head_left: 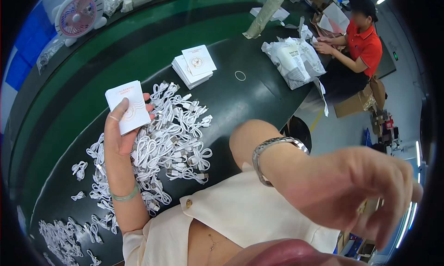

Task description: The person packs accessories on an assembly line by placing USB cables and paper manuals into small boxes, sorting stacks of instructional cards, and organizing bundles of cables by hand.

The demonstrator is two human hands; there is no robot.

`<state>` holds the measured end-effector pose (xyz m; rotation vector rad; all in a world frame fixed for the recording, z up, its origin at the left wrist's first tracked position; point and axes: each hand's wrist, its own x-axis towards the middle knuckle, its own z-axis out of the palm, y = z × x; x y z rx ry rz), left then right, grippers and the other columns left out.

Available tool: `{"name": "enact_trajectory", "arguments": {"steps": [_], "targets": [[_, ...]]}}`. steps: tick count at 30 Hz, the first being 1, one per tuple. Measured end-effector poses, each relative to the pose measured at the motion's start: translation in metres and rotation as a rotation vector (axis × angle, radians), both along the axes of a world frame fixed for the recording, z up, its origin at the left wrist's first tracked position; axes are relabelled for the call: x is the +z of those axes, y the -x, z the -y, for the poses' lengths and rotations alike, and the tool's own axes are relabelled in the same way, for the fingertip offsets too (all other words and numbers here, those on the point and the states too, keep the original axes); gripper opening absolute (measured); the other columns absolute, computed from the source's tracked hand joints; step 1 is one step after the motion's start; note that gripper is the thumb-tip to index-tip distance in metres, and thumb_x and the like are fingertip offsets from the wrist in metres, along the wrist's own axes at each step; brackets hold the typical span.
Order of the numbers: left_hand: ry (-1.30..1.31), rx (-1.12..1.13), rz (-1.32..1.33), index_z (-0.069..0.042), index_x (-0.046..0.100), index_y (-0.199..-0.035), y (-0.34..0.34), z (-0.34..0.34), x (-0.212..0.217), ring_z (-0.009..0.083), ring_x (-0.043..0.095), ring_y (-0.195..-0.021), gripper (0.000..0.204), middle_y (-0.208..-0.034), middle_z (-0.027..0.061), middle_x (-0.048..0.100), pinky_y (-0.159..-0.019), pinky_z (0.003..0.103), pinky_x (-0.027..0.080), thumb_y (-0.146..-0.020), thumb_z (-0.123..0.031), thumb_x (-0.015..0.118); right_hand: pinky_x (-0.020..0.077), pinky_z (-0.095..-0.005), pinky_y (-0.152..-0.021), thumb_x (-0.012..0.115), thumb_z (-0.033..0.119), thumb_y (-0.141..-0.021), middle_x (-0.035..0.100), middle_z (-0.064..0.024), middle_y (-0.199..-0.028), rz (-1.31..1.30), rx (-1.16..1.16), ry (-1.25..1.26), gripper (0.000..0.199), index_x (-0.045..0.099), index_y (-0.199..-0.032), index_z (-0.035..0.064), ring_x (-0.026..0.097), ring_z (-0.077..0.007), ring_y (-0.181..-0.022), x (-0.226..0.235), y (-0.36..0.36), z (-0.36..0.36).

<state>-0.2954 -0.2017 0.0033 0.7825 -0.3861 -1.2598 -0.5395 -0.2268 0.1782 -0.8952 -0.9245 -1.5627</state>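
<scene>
My left hand point(121, 122) grips a stack of white printed cards point(132, 109), with the thumb across the top card and fingertips showing at the right edge. Beneath and beside that hand lies a large heap of coiled white USB cables point(171, 136). Close to the camera, on the right, my right hand point(358, 189) is raised off the table. Its fingers are loosely bent and somewhat apart, a little blurred, and I see nothing in them. Another stack of white cards point(196, 64) rests on the table beyond the cables, its top card turned askew.
A smaller cable pile point(62, 240) lies at the lower left of the dark table point(226, 108). A rubber band point(240, 76) and a white plastic package point(296, 62) lie farther right. A taped post point(268, 14) rises behind. A person in red point(363, 48) works at the far right. A pink fan point(78, 17) stands far left.
</scene>
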Motion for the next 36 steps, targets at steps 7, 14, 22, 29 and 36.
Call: {"name": "enact_trajectory", "arguments": {"steps": [7,14,22,29,36], "targets": [[-0.015,0.011,0.002,0.006,0.042,-0.127,0.0,-0.003,-0.001,0.0306,0.064,-0.086,0.049,-0.11,0.0258,0.058,-0.073,0.043,0.056,-0.088,-0.021,0.056,0.0513,-0.0275,-0.076,0.057,-0.008,-0.074,0.054,-0.0083,-0.082,0.001,-0.053,0.0,0.028,0.055,-0.101,-0.0049,0.058,-0.0169,-0.072,-0.001,0.004,-0.008],[-0.004,0.012,-0.02,0.005,0.042,-0.126,-0.001,-0.004,-0.001,0.0304,0.063,-0.086,0.05,-0.109,0.0251,0.059,-0.072,0.043,0.055,-0.087,-0.021,0.058,0.0504,-0.0277,-0.077,0.057,-0.007,-0.075,0.054,-0.0085,-0.085,0.005,-0.092,0.026,0.028,0.055,-0.102,-0.0045,0.057,-0.0168,-0.075,-0.001,-0.008,-0.008],[-0.014,0.025,-0.021,0.006,0.043,-0.125,0.003,-0.001,0.001,0.0307,0.064,-0.085,0.05,-0.109,0.0254,0.059,-0.072,0.044,0.056,-0.086,-0.022,0.059,0.0493,-0.0278,-0.08,0.056,-0.006,-0.076,0.055,-0.0087,-0.088,0.018,-0.117,0.057,0.028,0.055,-0.104,-0.004,0.057,-0.0167,-0.079,0.001,-0.011,-0.008],[-0.015,0.041,-0.003,0.006,0.043,-0.126,0.001,-0.002,0.001,0.0305,0.064,-0.085,0.049,-0.108,0.0255,0.059,-0.072,0.044,0.056,-0.087,-0.021,0.058,0.0484,-0.0279,-0.082,0.056,-0.005,-0.077,0.055,-0.0089,-0.09,0.029,-0.132,0.076,0.028,0.056,-0.105,-0.0036,0.057,-0.0167,-0.082,0.001,-0.015,-0.003],[-0.006,0.023,-0.004,0.006,0.043,-0.126,0.001,-0.001,0.0,0.0309,0.064,-0.086,0.049,-0.109,0.0257,0.059,-0.072,0.044,0.056,-0.087,-0.022,0.057,0.0474,-0.0281,-0.084,0.056,-0.004,-0.078,0.056,-0.0091,-0.092,0.026,-0.162,0.099,0.028,0.056,-0.106,-0.0031,0.056,-0.0166,-0.085,0.002,-0.018,-0.006]]}}
